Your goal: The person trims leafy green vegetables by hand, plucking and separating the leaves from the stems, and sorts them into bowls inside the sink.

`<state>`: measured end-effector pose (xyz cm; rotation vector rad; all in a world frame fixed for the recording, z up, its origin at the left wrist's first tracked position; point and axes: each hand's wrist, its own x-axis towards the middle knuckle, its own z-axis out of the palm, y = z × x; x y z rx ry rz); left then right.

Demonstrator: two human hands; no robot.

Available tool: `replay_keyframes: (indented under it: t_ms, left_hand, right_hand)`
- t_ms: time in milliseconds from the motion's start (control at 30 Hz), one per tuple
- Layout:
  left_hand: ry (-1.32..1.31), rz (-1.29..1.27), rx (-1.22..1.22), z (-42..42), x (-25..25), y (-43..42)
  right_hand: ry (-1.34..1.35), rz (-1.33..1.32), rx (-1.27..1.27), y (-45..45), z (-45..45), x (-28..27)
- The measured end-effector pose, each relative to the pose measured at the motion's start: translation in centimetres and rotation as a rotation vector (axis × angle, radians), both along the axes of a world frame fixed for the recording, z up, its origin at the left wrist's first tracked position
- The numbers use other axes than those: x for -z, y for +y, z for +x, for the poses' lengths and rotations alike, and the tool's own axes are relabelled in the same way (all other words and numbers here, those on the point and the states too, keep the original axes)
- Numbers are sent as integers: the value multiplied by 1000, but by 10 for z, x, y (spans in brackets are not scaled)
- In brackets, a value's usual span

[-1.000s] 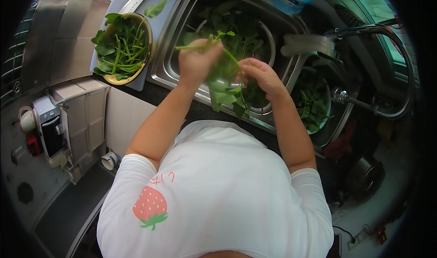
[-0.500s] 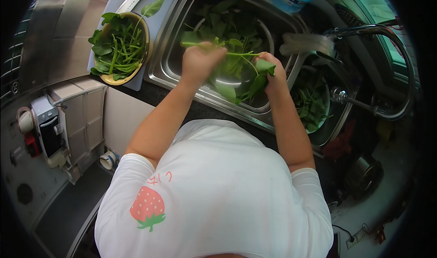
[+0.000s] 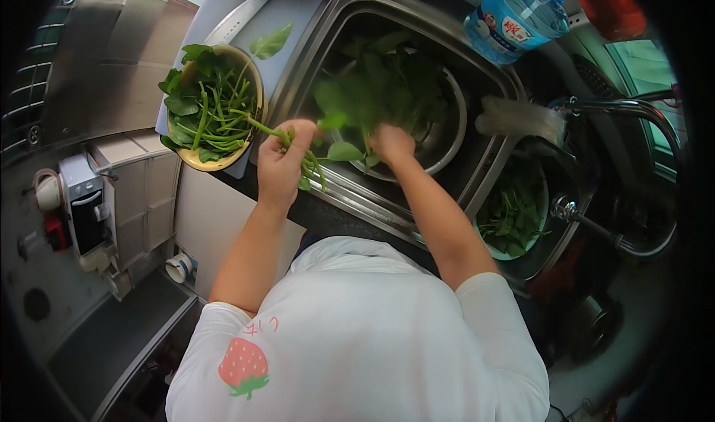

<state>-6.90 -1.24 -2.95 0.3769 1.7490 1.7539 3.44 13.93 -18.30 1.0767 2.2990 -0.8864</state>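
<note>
My left hand [image 3: 281, 165] is closed round several green leafy stems [image 3: 309, 170] at the near left edge of the sink. One stem reaches toward the yellow bowl [image 3: 257, 98], which is heaped with greens [image 3: 211, 116]. My right hand [image 3: 392, 145] is over the near side of a metal basin [image 3: 460, 116] in the sink, its fingers closed on a bit of greenery and partly blurred. Loose leaves [image 3: 395, 79] fill much of the basin. Blurred leaves hang between my two hands.
A knife [image 3: 242, 18] lies on the pale cutting board [image 3: 298, 12] behind the bowl. A blue bottle [image 3: 514, 20] stands behind the sink [image 3: 350, 180]. At the right are a faucet [image 3: 663, 176] and a second basin of greens [image 3: 514, 217].
My left hand has moved left and nearer the body, toward the yellow bowl, with stems in it. My right hand has moved left and down to the basin. The camera view has shifted.
</note>
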Motion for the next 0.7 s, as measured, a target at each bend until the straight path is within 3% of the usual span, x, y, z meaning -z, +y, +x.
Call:
replay_keyframes:
  t_ms: [100, 167, 200, 300, 367, 433, 533, 633, 700]
  left_hand:
    - [-116, 89, -32, -2, 10, -6]
    - [-217, 99, -30, -7, 10, -14]
    - [-169, 58, -16, -9, 12, -14]
    - [-213, -138, 3, -1, 23, -5]
    - [-406, -269, 114, 9, 40, 4]
    - [-424, -261, 186, 24, 40, 22]
    - [-377, -228, 239, 45, 28, 38]
    - [-337, -188, 296, 53, 29, 39]
    - [-266, -159, 292, 53, 25, 36]
  right_hand:
    - [-13, 26, -40, -23, -9, 33]
    - [41, -53, 99, -23, -5, 35]
    - [72, -84, 165, -19, -5, 27]
    - [515, -596, 537, -7, 20, -15]
    - [613, -663, 552, -9, 40, -58]
    - [702, -712, 544, -19, 60, -92]
    - [681, -351, 378, -40, 80, -115]
    - [576, -219, 256, -48, 88, -134]
    - [715, -135, 209, -45, 98, -151]
